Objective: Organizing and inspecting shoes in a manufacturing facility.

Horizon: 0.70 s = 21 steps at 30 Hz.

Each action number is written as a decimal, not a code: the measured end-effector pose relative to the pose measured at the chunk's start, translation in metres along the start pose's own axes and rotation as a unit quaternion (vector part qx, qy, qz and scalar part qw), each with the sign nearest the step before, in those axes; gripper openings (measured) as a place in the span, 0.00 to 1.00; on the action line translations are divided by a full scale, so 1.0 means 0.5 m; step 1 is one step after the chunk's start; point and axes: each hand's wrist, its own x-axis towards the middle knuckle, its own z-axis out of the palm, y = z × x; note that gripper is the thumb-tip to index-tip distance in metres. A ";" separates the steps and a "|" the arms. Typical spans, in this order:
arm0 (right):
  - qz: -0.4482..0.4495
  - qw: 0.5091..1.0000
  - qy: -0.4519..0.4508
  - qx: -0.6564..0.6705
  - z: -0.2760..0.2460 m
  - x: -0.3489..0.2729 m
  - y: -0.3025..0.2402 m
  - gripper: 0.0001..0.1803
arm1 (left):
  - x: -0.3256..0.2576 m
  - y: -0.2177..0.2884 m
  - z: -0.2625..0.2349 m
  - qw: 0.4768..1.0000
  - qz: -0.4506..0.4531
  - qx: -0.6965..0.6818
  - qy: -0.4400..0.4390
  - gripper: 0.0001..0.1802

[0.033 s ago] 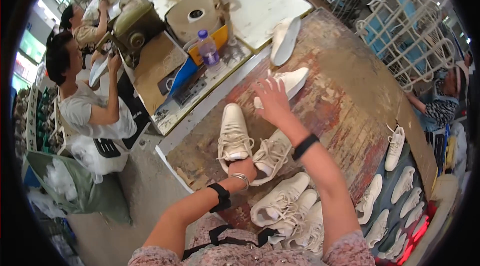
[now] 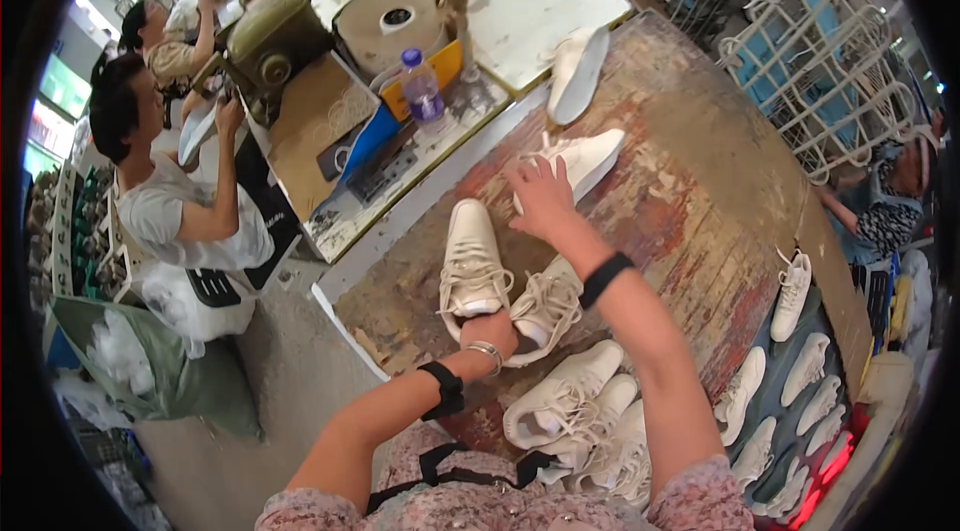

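My left hand [image 2: 490,334] is closed at the heel openings of two cream lace-up sneakers, with its fingertips hidden in the shoes. The left sneaker [image 2: 473,256] of this pair points away from me, and the right sneaker [image 2: 548,306] lies tilted beside it. Farther up the bench, my right hand [image 2: 548,201] reaches over the near end of another cream sneaker [image 2: 597,159], fingers apart and touching or nearly touching it. Beyond that, one more sneaker [image 2: 575,81] rests on its side, showing its pale sole.
Several laced sneakers [image 2: 570,396] crowd the worn bench [image 2: 690,181] near my body. More sneakers [image 2: 742,396] stand on a dark surface at right. A purple-labelled bottle [image 2: 421,91], a large tape roll [image 2: 395,26] and a green machine [image 2: 275,51] occupy the adjoining table. A co-worker [image 2: 190,171] sits left.
My right hand's fingers have drawn slightly closer together over the far sneaker. The left hand stays at the pair's heels. The whole view has shifted a little.
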 end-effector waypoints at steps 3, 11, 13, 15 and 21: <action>0.047 0.960 -0.240 -0.137 0.035 0.034 -0.009 0.31 | 0.005 0.000 -0.003 0.999 0.027 -0.009 0.019 0.10; 0.169 0.981 -0.070 -0.060 -0.119 -0.191 0.063 0.25 | 0.004 -0.031 -0.021 0.996 0.084 -0.021 0.009 0.19; 0.238 0.970 0.000 0.042 -0.153 -0.227 0.032 0.27 | 0.020 -0.058 -0.028 0.995 0.091 -0.032 -0.036 0.27; 0.247 0.962 0.097 0.056 -0.176 -0.234 -0.028 0.28 | 0.037 -0.116 -0.039 0.975 0.174 -0.076 -0.113 0.31; 0.250 0.941 0.193 0.118 -0.100 -0.201 -0.209 0.25 | 0.003 -0.270 -0.099 0.989 0.091 0.022 0.113 0.21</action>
